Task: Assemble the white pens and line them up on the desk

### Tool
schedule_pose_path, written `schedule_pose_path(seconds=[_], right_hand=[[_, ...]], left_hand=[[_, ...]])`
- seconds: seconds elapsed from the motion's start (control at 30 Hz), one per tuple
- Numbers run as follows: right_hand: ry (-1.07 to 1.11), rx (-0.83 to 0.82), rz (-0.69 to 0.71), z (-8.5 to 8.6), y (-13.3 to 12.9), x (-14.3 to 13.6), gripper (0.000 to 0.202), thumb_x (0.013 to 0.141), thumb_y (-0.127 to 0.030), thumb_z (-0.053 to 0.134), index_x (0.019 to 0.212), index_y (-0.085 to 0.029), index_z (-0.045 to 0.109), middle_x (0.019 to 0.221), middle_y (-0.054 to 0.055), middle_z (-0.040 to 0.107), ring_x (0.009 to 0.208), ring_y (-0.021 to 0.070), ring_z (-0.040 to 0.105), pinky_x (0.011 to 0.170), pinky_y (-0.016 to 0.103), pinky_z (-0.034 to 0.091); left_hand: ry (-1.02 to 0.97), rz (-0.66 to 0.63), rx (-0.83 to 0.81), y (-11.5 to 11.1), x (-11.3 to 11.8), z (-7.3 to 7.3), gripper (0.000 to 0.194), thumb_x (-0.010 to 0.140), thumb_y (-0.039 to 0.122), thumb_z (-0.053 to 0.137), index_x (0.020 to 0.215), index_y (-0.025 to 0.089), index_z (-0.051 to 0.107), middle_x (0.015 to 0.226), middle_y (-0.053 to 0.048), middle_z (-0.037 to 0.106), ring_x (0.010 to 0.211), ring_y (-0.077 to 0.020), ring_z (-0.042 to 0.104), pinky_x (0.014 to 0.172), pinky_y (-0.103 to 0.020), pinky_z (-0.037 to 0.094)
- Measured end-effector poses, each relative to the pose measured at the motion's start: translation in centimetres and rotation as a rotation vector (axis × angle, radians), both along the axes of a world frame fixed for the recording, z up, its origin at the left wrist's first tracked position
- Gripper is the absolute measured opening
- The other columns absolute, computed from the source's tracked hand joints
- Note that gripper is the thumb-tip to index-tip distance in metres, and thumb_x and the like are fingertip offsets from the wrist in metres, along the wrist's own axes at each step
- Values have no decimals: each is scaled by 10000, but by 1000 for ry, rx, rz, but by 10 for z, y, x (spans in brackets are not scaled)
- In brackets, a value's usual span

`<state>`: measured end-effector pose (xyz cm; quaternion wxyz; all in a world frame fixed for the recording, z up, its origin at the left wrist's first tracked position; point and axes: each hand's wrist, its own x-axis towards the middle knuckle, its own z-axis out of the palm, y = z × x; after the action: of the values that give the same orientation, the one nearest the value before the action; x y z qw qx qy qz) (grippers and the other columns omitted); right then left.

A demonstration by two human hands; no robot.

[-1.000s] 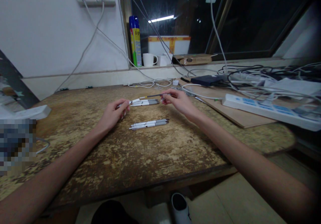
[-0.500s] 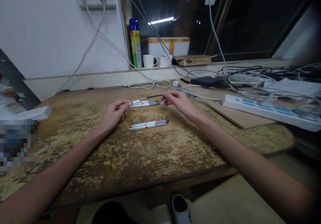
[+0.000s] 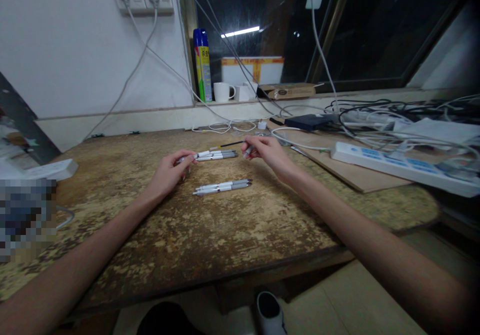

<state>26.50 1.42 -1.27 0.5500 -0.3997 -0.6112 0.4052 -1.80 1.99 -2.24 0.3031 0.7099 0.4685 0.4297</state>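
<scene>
- Head view: the left hand (image 3: 174, 166) is curled in a pinch around a white pen barrel (image 3: 203, 154), whose front end points to the right, just above the table (image 3: 210, 235).
- The right hand (image 3: 267, 154) pinches a thin dark refill (image 3: 232, 144), its yellowish end towards the barrel yet apart from it; a grey piece (image 3: 248, 150), probably a pen grip, sits in the same fingers.
- For good handling, the left pinch should hold the barrel steady, and the right should be light, since a refill this slender could bend.
- Barrel and refill seem best lined up end to end; the refill slants a little now. The grey piece could slip from so crowded a hold.
- Farther pens (image 3: 221, 156) lie right beside the barrel and could be knocked; the nearer pens (image 3: 223, 187) lie side by side, clear of both hands.
- Containers: a white mug (image 3: 222, 91) stands on the sill beside a spray can (image 3: 203, 70); the mug's inside is hidden.
- A flat cardboard box (image 3: 290, 91) lies farther right; its contents cannot be told.
</scene>
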Motion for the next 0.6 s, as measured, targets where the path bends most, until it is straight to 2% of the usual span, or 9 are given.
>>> schedule_pose_path(seconds=[0.27,0.43,0.6], right_hand=[[21,-10,-18,-1,2,1,450,884,-567,661,686,-166,702,688,62,680,641,138,593,641,256,491],[31,2,-14,-1,2,2,482,874,-583,670,640,-162,701,666,63,666,625,135,579,610,246,469],[32,7,-17,-1,3,3,511,874,-604,658,626,-160,701,652,64,663,611,133,571,606,246,467]], left_hand=[[-46,7,-20,-4,4,5,376,833,473,682,1034,162,746,748,-8,618,594,-124,496,533,-231,385],[-114,-25,-58,-2,4,3,377,837,478,704,1056,173,739,813,-16,648,564,-100,468,487,-217,341],[-117,-42,-53,-1,3,3,357,849,466,709,1055,177,743,894,-39,664,665,-120,531,551,-223,413]])
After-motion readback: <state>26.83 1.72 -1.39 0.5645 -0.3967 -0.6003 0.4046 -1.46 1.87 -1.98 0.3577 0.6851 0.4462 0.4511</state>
